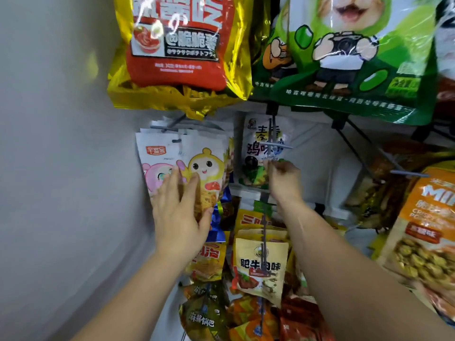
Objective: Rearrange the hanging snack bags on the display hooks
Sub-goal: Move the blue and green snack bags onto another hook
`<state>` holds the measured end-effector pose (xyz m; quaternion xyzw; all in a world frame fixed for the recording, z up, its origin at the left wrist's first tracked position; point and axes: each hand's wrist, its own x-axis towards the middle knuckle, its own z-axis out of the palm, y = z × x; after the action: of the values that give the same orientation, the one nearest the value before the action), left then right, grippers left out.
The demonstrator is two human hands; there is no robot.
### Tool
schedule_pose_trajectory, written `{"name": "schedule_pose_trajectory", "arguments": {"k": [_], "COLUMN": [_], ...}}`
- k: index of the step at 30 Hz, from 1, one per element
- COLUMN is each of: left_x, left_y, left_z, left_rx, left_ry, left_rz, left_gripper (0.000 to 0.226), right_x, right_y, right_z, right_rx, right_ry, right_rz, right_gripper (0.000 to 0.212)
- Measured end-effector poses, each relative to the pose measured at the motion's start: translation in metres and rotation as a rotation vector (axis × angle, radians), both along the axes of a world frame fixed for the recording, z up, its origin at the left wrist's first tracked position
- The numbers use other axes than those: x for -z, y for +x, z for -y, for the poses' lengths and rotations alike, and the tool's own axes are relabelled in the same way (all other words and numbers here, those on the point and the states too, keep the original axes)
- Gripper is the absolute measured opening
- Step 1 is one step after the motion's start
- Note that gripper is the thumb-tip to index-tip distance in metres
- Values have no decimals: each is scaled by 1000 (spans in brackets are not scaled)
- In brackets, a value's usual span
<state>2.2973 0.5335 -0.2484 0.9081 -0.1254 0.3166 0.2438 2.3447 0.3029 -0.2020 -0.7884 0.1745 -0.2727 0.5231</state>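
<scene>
The left hand (180,207) reaches up from 7 o'clock, its fingers straight and spread, pressed flat on the front of the stack of white cartoon bags (209,166), which hangs at the hand's 12 o'clock just under the big red-and-gold bag (177,45). The right hand (285,180) comes in from 5 o'clock with its fingers curled at the lower edge of the white chicken-flavour bag (256,143). That bag hangs at its 11 o'clock behind a grey hook (275,145), and blur hides whether the fingers pinch it.
</scene>
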Motion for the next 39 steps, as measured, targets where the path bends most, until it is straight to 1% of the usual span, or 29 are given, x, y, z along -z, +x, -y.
{"name": "schedule_pose_trajectory", "arguments": {"k": [3,5,7,10,13,15,18,20,22,25,27,30,32,35,36,39], "left_x": [2,3,4,1,0,1,2,2,2,2,2,1,1,0,0,1], "left_y": [-6,-8,-7,-5,-4,-4,-3,-3,-3,-4,-4,-5,-6,-7,-6,-6], "left_z": [12,21,29,39,42,43,44,44,45,44,42,39,36,32,30,26], "left_rx": [16,46,70,43,2,-10,-22,-17,-18,-24,-16,10,33,74,88,123], "left_ry": [-16,-3,56,119,119,131,137,135,136,138,142,144,142,133,130,109], "left_rz": [184,279,304,281,245,240,251,256,245,215,199,185,183,171,169,151], "left_gripper": [64,55,52,55,59,59,58,58,59,60,61,61,61,62,62,61], "right_x": [-3,-3,-2,-2,2,4,1,1,1,3,4,4,4,5,4,2], "right_y": [16,28,41,58,67,72,70,68,63,49,33,5,-13,-38,-46,-67], "right_z": [28,45,57,68,65,62,58,57,54,49,44,35,29,20,17,9], "right_rx": [31,13,-15,-23,-48,-50,-64,-40,-39,-55,-94,-149,-165,-178,-176,-145], "right_ry": [37,105,90,-5,31,72,64,60,99,144,179,231,267,277,268,225], "right_rz": [-11,-44,-60,-63,-43,-26,-34,-38,16,86,130,179,182,188,192,208], "right_gripper": [50,51,46,42,34,40,31,40,47,48,41,21,15,11,12,32]}}
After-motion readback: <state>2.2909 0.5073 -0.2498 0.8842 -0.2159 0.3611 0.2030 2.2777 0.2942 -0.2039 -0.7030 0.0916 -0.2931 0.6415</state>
